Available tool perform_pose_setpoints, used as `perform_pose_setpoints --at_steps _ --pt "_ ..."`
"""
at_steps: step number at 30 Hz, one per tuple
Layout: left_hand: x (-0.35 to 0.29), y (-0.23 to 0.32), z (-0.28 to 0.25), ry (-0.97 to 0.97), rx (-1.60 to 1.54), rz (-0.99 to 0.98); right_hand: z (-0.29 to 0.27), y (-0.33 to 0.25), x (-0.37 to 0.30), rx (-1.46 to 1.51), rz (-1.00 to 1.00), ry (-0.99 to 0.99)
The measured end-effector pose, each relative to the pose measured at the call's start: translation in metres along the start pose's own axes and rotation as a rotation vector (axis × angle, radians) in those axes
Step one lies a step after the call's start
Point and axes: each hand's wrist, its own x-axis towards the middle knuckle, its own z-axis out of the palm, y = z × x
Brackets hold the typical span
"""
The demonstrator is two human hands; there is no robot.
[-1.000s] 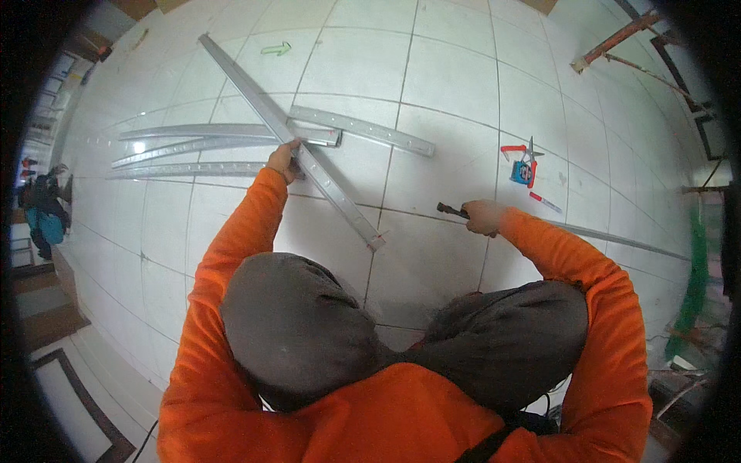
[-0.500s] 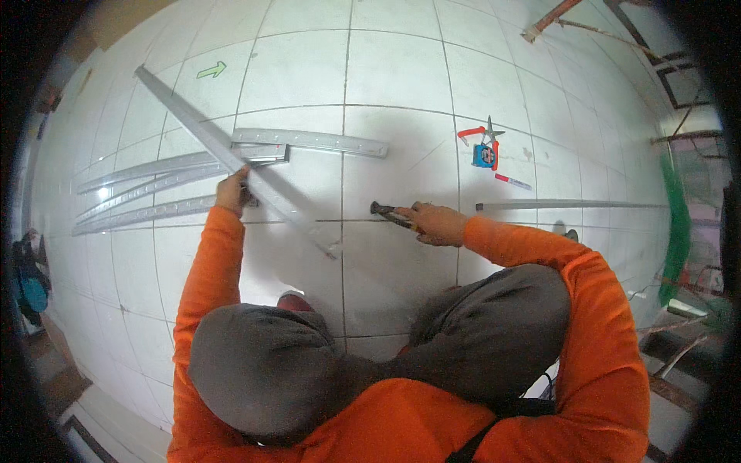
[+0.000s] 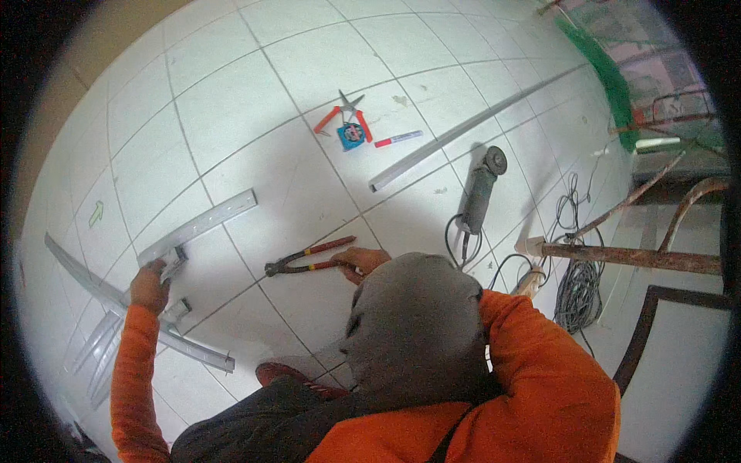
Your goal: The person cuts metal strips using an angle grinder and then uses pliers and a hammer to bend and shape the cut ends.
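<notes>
My left hand (image 3: 150, 287) has its fingers closed around the end of a silver metal channel (image 3: 176, 262). A longer metal channel (image 3: 85, 270) passes beneath my left wrist, and another channel (image 3: 202, 224) lies just beyond the hand. Several more channels (image 3: 96, 339) are fanned out at the left. Near the middle of the floor, a pair of pincers (image 3: 297, 261) with red and yellow handles rests with its handles spread. My right hand (image 3: 363, 262) has curled fingers at the end of the nearer handle; my knee partly hides this hand.
Red-handled snips (image 3: 361, 123), a blue tape measure (image 3: 351, 136) and a red-and-white marker (image 3: 398, 139) lie farther off. A long metal bar (image 3: 463, 135) stretches right. An angle grinder (image 3: 480, 189) with its cord, coiled cable (image 3: 579, 293) and a rusty metal frame (image 3: 633, 256) are at right.
My view has swung to the right, bringing the grinder into sight. The long channel has been lowered from my left hand to the floor. The pincers' handles have spread apart.
</notes>
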Motion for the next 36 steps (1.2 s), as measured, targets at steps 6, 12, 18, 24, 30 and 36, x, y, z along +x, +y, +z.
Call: perform_pose_setpoints --at_steps 6,12,18,24,30,36 --pt "0.107 0.076 0.031 0.023 0.072 0.177 -0.095 0.072 -0.027 -0.273 0.154 0.942" --pt "0.164 0.155 0.073 0.181 0.011 0.229 -0.208 0.274 -0.116 0.264 0.87 0.975" --pt "0.141 0.21 0.039 0.307 0.08 0.387 -0.219 0.261 -0.075 0.756 0.835 0.8" --pt "0.119 0.205 0.028 0.272 0.086 0.336 -0.199 0.224 -0.065 0.724 0.62 0.825" --pt "0.068 0.322 0.017 -0.276 -0.867 0.253 -0.177 0.062 0.001 0.705 0.519 0.503" --pt "0.02 0.44 0.018 -0.29 -1.605 0.219 -0.128 -0.028 0.081 0.748 0.245 0.457"
